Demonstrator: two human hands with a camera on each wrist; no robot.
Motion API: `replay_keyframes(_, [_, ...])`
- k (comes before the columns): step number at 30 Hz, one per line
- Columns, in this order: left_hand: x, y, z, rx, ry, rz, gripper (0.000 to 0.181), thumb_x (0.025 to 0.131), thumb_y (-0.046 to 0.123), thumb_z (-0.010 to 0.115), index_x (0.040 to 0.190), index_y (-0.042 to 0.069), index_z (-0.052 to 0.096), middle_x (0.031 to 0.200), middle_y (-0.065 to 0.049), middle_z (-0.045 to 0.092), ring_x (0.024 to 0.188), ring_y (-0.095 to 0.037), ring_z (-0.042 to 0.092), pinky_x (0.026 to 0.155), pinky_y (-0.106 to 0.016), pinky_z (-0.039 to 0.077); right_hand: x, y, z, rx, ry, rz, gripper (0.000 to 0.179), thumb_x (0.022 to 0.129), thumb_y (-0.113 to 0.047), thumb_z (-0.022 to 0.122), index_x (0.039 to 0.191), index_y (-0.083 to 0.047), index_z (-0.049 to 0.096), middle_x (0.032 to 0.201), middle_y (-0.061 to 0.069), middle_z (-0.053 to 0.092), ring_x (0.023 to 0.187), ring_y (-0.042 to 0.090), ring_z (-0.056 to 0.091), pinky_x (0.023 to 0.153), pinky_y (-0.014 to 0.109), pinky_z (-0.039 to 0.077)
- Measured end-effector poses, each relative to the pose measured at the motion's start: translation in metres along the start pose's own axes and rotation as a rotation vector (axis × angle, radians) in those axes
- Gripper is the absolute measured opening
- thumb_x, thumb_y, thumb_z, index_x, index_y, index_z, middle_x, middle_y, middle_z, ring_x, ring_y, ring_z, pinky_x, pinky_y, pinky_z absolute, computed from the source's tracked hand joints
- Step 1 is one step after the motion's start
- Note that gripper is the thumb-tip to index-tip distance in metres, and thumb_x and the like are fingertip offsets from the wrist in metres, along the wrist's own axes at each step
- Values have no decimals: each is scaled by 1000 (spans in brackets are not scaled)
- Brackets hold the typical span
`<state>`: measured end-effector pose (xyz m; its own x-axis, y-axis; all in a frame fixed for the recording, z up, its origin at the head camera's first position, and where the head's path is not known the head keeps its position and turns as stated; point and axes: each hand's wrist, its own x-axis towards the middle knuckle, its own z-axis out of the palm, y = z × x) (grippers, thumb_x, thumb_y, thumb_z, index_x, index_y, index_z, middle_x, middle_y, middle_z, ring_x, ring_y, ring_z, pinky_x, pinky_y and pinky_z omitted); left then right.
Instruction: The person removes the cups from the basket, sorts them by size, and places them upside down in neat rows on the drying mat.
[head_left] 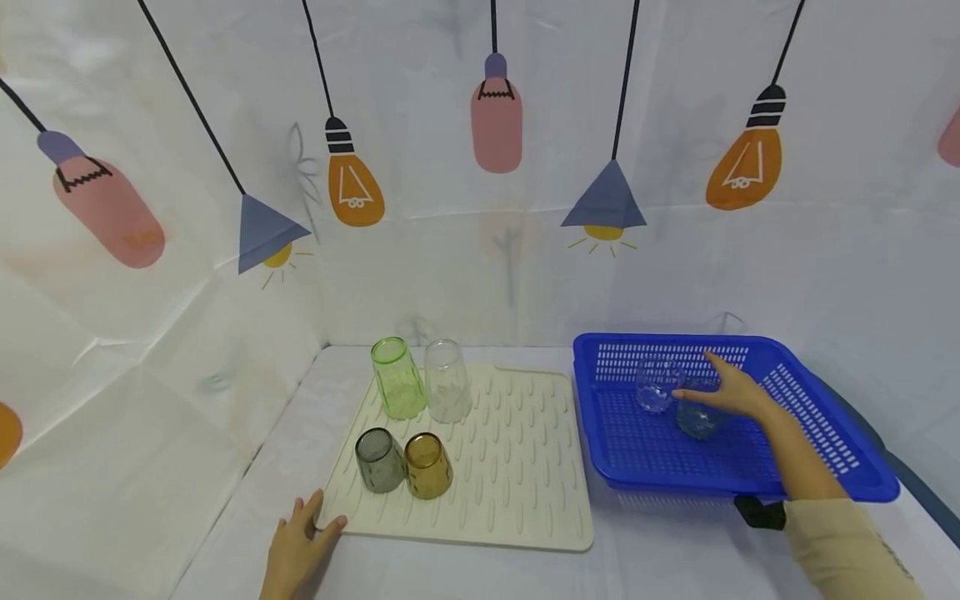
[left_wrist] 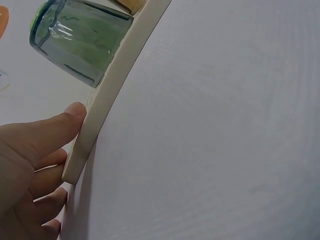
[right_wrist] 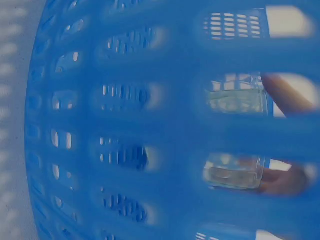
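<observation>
My left hand [head_left: 294, 546] touches the near left corner of a cream drying mat [head_left: 517, 467], thumb along the front edge and fingers at the side. On the mat stand a green glass [head_left: 399, 383], a clear glass [head_left: 448, 387], a grey glass [head_left: 379, 462] and an amber glass [head_left: 429, 468]. My right hand [head_left: 731, 390] reaches into a blue plastic basket [head_left: 637, 458], thumb and index finger spread over a clear glass [head_left: 697, 421]. Another clear glass [head_left: 655, 396] is beside it. The basket's mesh partly hides the fingers in the right wrist view.
The basket stands right of the mat, its raised rim [head_left: 675, 485] crossing in front of the right forearm. A white cloth [head_left: 660, 558] covers the table. Behind hangs a white sheet [head_left: 450, 275] printed with lamps.
</observation>
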<state>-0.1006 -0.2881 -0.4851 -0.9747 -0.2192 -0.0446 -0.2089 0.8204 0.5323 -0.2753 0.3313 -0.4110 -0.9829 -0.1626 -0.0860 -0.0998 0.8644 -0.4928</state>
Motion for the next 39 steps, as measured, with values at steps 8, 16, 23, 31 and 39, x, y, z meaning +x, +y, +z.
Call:
replay_keyframes(8, [0,-3,2,-58,19,-6,79,81,35,72,133,-16,39,136,-36,34,130,-54,25,107,-65,15,-6,4,4,-11,-116,-30,111,70,-39,82,136,22,16,130,50,25,116,65,31,88,70,37])
replay_keyframes(16, [0,-5,6,-77,51,1,81,79,34,74,133,-16,39,136,-36,34,130,-54,24,108,-64,14,-17,4,1,-6,-62,-25,104,69,-36,82,130,25,23,126,51,30,113,65,32,88,69,37])
replay_keyframes(23, [-2,-4,6,-99,60,-2,80,79,32,74,132,-17,39,136,-36,35,130,-55,24,108,-64,13,-28,4,2,8,33,-74,89,67,-30,84,122,20,37,116,44,46,102,57,49,78,60,49])
replay_keyframes(31, [-2,-1,5,-75,43,-13,81,80,33,73,133,-17,37,136,-38,33,129,-56,23,107,-65,13,-44,5,6,170,126,-107,87,74,-27,80,134,14,32,122,40,45,108,56,47,78,61,50])
replay_keyframes(39, [-3,0,7,-81,48,-24,84,80,35,72,134,-18,36,137,-39,30,130,-56,22,107,-65,13,-18,78,39,288,289,-183,90,76,-29,79,147,-10,27,135,19,45,117,42,48,78,57,51])
